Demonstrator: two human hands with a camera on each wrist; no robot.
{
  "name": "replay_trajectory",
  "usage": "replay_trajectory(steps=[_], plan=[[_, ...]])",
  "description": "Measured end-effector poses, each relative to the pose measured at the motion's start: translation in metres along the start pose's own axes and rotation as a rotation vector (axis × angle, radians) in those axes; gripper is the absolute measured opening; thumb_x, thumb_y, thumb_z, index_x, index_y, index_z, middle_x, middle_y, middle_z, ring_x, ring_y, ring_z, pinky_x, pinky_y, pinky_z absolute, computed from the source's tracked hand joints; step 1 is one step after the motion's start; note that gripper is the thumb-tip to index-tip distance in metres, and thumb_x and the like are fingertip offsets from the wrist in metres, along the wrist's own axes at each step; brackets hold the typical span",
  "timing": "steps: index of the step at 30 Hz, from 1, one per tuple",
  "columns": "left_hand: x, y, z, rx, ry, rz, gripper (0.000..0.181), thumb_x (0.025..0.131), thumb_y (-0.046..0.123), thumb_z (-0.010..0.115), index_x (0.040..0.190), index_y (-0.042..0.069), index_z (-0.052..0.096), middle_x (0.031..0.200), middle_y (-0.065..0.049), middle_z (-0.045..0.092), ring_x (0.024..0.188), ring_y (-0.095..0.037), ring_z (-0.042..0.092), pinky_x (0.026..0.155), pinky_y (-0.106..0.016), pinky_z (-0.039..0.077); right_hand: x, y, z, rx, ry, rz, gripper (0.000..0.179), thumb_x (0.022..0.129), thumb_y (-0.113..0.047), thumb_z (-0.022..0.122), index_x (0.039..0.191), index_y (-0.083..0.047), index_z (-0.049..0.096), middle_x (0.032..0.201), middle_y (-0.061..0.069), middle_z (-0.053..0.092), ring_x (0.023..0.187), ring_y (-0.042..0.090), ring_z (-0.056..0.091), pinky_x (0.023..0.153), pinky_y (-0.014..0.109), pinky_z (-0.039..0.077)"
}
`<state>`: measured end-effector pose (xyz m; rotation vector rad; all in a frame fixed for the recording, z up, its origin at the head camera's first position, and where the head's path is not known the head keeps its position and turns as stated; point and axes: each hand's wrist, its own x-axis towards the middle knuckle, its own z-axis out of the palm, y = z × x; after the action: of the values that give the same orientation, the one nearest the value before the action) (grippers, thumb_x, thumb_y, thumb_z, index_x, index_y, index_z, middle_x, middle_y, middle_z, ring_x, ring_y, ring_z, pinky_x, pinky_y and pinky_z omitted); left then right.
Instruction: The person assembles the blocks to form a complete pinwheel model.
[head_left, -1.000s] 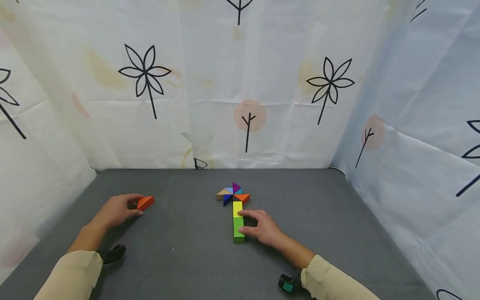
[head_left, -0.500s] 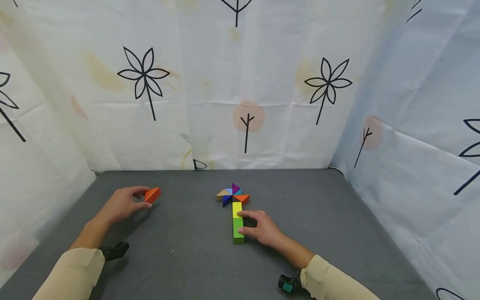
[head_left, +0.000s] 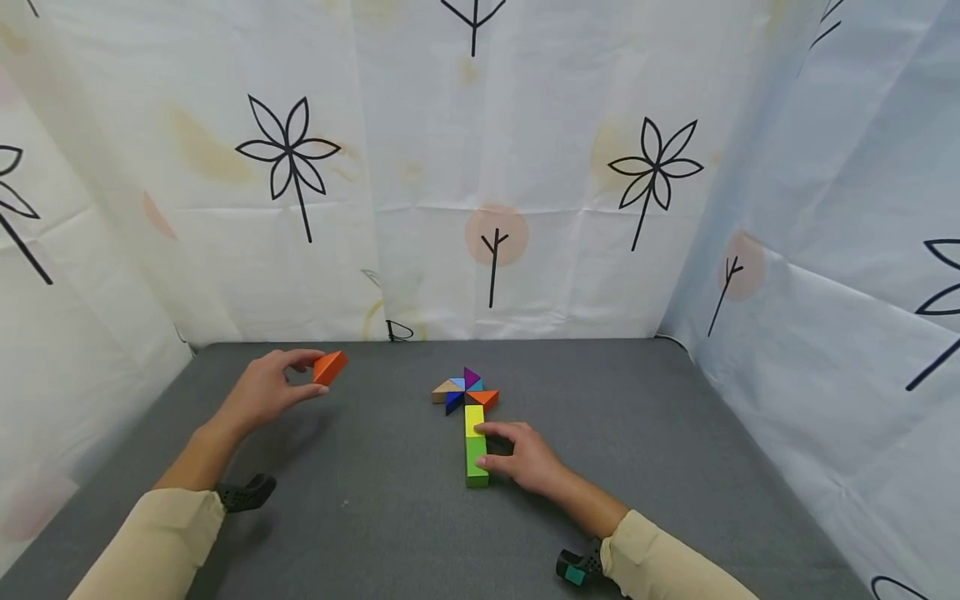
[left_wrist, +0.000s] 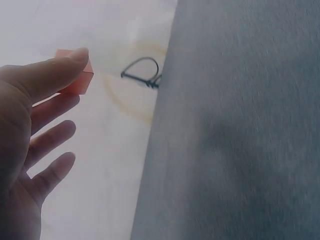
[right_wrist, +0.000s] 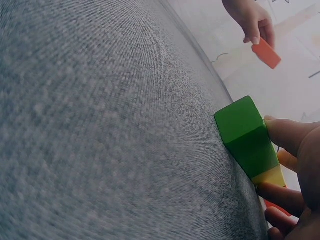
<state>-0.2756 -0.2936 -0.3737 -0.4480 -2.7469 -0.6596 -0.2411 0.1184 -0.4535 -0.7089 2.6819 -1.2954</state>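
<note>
My left hand [head_left: 262,390] pinches an orange triangular block [head_left: 330,368] between thumb and fingers, lifted above the table at the left. Its other fingers are spread apart in the left wrist view. At the centre, a yellow block [head_left: 472,414] and a green block [head_left: 475,457] lie end to end in a column. My right hand [head_left: 531,458] rests at their right side, index fingertip on the yellow block and thumb on the green one. Beyond the column's far end is a pinwheel of several triangular blocks, among them a purple one [head_left: 471,378], a dark blue one [head_left: 453,401] and an orange one [head_left: 483,399].
A dark grey cloth-covered table [head_left: 360,517] spreads beneath both arms. White patterned curtains [head_left: 420,167] hang behind it and on both sides. Each wrist carries a black strapped device, such as the one on the left wrist [head_left: 247,493].
My left hand has raised the orange block off the table and carried it rightward and away from me. The right hand and the arranged blocks stay in place.
</note>
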Motion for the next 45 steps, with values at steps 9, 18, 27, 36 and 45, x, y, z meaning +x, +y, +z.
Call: replay_trajectory(steps=[9,18,27,36,45], plan=[[0.006,0.018,0.008,-0.086,0.034,0.043,0.056,0.081,0.031,0.081,0.127,0.006,0.062,0.107,-0.016,0.064,0.089,-0.026,0.055,0.07,-0.041,0.044,0.0,0.002,0.001,-0.002,0.003,-0.013,0.046,0.086,-0.03,0.076,0.128,-0.016,0.065,0.13,0.006,0.059,0.12,0.032,0.047,0.098,0.057,0.036],[0.013,0.034,0.021,-0.151,0.044,0.101,0.054,0.079,0.025,0.083,0.126,0.007,0.063,0.107,-0.012,0.065,0.094,-0.024,0.055,0.076,-0.043,0.045,-0.001,0.001,0.001,-0.01,0.003,-0.015,0.046,0.086,-0.03,0.076,0.128,-0.016,0.065,0.13,0.007,0.059,0.119,0.033,0.048,0.097,0.057,0.037],[0.017,0.051,0.038,-0.212,0.053,0.129,0.054,0.078,0.024,0.084,0.125,0.006,0.064,0.106,-0.01,0.066,0.094,-0.025,0.057,0.077,-0.043,0.046,0.0,0.001,0.0,-0.01,0.004,-0.012,0.046,0.086,-0.031,0.076,0.128,-0.017,0.065,0.131,0.006,0.059,0.119,0.031,0.048,0.098,0.056,0.037],[0.018,0.064,0.062,-0.278,0.048,0.148,0.053,0.078,0.024,0.084,0.123,0.007,0.064,0.107,-0.006,0.066,0.093,-0.023,0.059,0.076,-0.041,0.049,0.0,-0.001,0.0,-0.008,-0.002,-0.003,0.046,0.086,-0.03,0.076,0.129,-0.017,0.065,0.131,0.007,0.059,0.119,0.033,0.047,0.097,0.058,0.037],[0.016,0.074,0.089,-0.322,0.007,0.124,0.049,0.077,0.026,0.084,0.12,0.009,0.065,0.102,-0.003,0.066,0.093,-0.031,0.059,0.075,-0.039,0.049,0.001,0.0,0.0,-0.015,0.005,-0.005,0.046,0.086,-0.03,0.076,0.128,-0.016,0.065,0.13,0.007,0.059,0.119,0.032,0.048,0.097,0.058,0.037]])
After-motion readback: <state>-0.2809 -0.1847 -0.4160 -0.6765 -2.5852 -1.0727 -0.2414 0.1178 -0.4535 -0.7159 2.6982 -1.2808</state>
